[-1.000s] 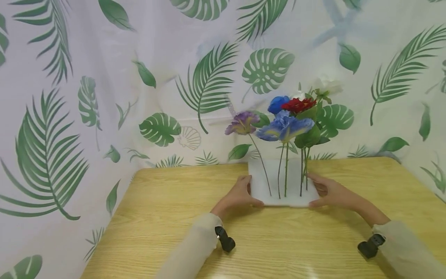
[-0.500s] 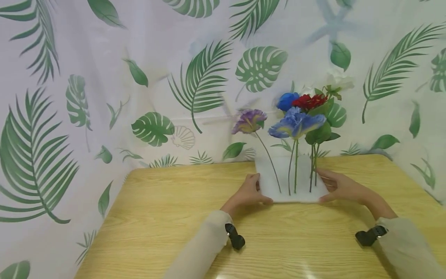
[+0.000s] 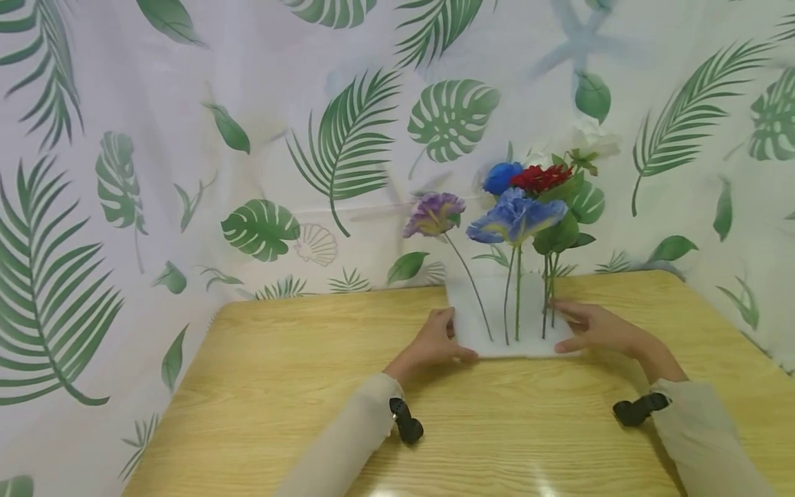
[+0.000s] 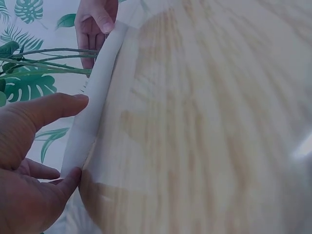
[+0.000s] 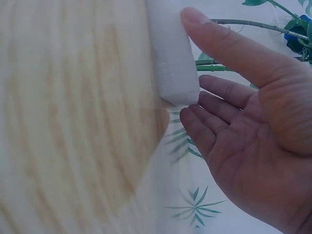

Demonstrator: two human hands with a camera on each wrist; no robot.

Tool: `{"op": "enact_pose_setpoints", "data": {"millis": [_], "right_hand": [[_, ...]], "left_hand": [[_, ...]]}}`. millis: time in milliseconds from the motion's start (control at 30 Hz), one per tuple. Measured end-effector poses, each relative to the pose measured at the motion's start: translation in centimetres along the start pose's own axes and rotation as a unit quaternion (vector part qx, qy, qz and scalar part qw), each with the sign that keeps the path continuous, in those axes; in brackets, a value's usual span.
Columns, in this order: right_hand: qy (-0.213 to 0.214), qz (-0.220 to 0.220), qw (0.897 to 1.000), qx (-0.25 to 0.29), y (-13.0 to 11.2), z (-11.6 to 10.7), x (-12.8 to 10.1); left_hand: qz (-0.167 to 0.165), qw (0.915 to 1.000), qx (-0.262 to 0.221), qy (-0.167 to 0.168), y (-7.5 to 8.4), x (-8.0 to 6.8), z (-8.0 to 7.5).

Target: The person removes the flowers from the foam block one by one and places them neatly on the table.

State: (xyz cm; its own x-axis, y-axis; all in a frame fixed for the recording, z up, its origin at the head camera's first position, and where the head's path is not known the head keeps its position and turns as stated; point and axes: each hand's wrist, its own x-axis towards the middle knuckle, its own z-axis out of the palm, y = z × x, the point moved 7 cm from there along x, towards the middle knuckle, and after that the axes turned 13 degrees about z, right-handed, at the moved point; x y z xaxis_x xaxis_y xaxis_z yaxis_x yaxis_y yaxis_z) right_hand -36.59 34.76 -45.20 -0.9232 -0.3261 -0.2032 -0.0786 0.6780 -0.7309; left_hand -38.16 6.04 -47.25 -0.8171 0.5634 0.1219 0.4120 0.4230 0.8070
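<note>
A white foam board (image 3: 467, 310) lies on the table, with several artificial flowers standing upright in it. They include a purple flower (image 3: 433, 214) leaning left, a large blue-and-yellow flower (image 3: 517, 215), a red flower (image 3: 542, 179), a blue flower (image 3: 500, 178) and a white flower (image 3: 593, 141). My left hand (image 3: 435, 342) holds the board's left end, thumb along the front edge and fingers at the side. On the opposite end, my right hand (image 3: 602, 330) holds the board, its thumb at the front corner; the right wrist view shows its fingertips against the foam's end (image 5: 178, 73).
The wooden table (image 3: 298, 386) has a rounded far edge close behind the board. A leaf-printed curtain (image 3: 348, 83) hangs directly beyond it, near the flower heads. Black wrist cameras sit on both sleeves, the left camera (image 3: 406, 421) and the right camera (image 3: 638, 410).
Both hands and the foam board with its flowers have slid right along the table, mostly in the first half second. The head view has turned slightly right. Both hands keep their hold.
</note>
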Motion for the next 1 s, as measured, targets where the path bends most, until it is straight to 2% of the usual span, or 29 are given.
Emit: {"op": "enact_pose_setpoints", "data": {"millis": [400,500,567,667,733,867,1000], "right_hand": [[-0.003,0.006,1.000,0.017,0.0,0.0,0.2],[-0.009,0.010,1.000,0.026,0.1,0.1,0.1],[-0.008,0.007,1.000,0.029,0.4,0.1,0.2],[-0.002,0.007,1.000,0.022,0.8,0.1,0.4],[0.000,0.005,1.000,0.012,0.7,0.2,0.4],[0.014,0.009,0.999,-0.029,0.4,0.1,0.3],[0.026,0.012,0.998,-0.051,0.1,-0.1,0.2]], "left_hand": [[0.006,0.9999,0.010,0.006,0.3,-0.1,-0.5],[0.023,0.9991,-0.010,0.035,0.5,0.3,-0.9],[0.043,0.9957,-0.049,0.066,0.9,0.5,-1.2],[0.073,0.9843,-0.113,0.114,1.9,0.7,-1.8],[0.087,0.9761,-0.140,0.141,2.4,0.8,-2.1],[0.098,0.9678,-0.148,0.179,3.0,1.2,-2.4],[0.090,0.9649,-0.150,0.196,3.1,1.8,-2.5]]}}
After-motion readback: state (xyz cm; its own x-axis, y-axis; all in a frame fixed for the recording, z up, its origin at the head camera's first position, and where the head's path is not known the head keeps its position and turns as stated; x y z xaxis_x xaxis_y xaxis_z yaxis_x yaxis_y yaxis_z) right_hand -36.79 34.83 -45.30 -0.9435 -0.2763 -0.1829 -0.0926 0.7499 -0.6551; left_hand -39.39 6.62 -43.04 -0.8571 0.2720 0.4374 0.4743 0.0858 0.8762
